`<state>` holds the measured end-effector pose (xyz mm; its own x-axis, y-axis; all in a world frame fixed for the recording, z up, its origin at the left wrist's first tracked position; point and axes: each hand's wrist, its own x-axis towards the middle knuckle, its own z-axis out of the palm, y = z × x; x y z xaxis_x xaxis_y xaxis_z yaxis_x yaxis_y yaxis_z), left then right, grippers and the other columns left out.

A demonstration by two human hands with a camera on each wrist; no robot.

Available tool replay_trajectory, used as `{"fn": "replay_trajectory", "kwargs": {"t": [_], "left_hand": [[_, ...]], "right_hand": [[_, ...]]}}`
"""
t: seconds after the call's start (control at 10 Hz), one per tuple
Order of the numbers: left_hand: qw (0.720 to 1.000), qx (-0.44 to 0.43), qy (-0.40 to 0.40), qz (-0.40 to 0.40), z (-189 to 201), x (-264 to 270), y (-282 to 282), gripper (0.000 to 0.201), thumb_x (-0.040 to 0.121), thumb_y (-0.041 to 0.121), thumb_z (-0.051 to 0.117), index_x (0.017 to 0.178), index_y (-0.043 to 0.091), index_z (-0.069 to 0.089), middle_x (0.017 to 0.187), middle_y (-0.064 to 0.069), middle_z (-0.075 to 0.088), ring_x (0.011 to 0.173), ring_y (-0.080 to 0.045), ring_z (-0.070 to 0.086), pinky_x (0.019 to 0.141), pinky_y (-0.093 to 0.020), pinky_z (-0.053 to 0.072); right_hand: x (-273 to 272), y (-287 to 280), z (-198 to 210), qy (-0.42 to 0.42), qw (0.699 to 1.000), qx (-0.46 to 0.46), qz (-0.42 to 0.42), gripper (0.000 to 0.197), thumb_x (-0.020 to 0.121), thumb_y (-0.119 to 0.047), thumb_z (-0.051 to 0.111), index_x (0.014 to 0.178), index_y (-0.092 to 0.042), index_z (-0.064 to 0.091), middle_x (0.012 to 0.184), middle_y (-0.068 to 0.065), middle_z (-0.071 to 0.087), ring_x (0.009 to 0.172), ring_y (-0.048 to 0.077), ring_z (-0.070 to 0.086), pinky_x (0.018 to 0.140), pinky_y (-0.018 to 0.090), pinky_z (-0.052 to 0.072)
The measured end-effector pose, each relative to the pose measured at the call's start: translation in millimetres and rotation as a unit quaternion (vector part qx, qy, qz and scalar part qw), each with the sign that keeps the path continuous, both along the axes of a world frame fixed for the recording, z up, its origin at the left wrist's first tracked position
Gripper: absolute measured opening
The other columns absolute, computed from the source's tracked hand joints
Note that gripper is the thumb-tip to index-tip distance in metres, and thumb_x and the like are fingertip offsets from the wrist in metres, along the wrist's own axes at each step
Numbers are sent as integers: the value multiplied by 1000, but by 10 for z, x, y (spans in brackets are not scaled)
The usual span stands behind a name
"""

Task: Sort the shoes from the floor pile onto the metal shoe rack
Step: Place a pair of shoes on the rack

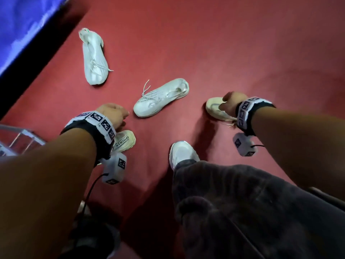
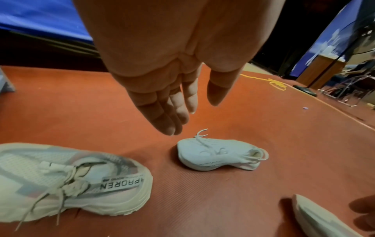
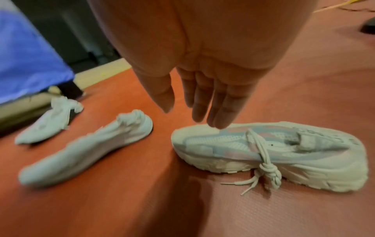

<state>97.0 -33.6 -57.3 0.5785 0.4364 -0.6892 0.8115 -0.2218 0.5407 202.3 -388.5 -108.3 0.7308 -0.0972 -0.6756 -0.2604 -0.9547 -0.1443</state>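
Note:
Several pale shoes lie on the red floor mat point(image 1: 224, 43). My left hand point(image 1: 113, 114) point(image 2: 192, 118) hangs open with straight fingers, holding nothing, just above a chunky lettered sneaker point(image 1: 125, 140) point(image 2: 71, 184). My right hand point(image 1: 230, 102) point(image 3: 188, 118) is open too, its fingertips point(image 3: 215, 123) right over the toe of the matching chunky sneaker point(image 1: 214, 109) point(image 3: 263, 152); contact cannot be told. A white knit sneaker point(image 1: 160, 98) point(image 2: 219, 157) point(image 3: 85, 149) lies between the hands. Another white sneaker point(image 1: 95, 57) point(image 3: 50, 123) lies farther off at the left.
A corner of the metal rack point(image 1: 18, 141) shows at the left edge. My own foot in a white shoe point(image 1: 183, 152) and grey trouser leg point(image 1: 242, 202) stand between the arms. A blue cover point(image 1: 24, 25) borders the mat at the upper left.

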Motion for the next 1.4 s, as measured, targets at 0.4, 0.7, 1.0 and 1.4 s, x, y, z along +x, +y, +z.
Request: {"fn": "replay_trajectory", "kwargs": {"t": [0.4,0.7,1.0,1.4], "left_hand": [[994,-11,111,17,-999,-203,710,15,90,11,63,76,16,61,90,-19,68,76,-27,63,65,-38,54],[994,-1,105,-9,-1151,-153,657,15,87,15,65,77,18,77,93,-24,72,78,-35,63,79,-45,52],[983,119,143,13,-1065,-264,856,20,81,14,78,96,15,65,95,-12,70,86,-27,66,80,-35,55],[969,121,202,-80,-1133,-355,816,71,66,34,83,129,8,61,124,-16,64,114,-34,60,94,-34,47]], "right_hand": [[-72,395,-758,-57,990,-30,127,22,79,-3,59,98,-15,60,94,9,67,89,32,64,74,30,40],[-78,1508,-748,-57,969,176,166,18,88,-34,59,86,-16,63,82,1,70,78,29,64,76,29,51],[49,1041,-937,-19,997,60,51,41,80,-36,76,115,-19,63,114,11,67,101,33,65,92,39,55],[-119,1446,-872,104,968,224,45,35,70,-24,87,99,-13,71,93,4,76,85,25,72,83,39,61]]}}
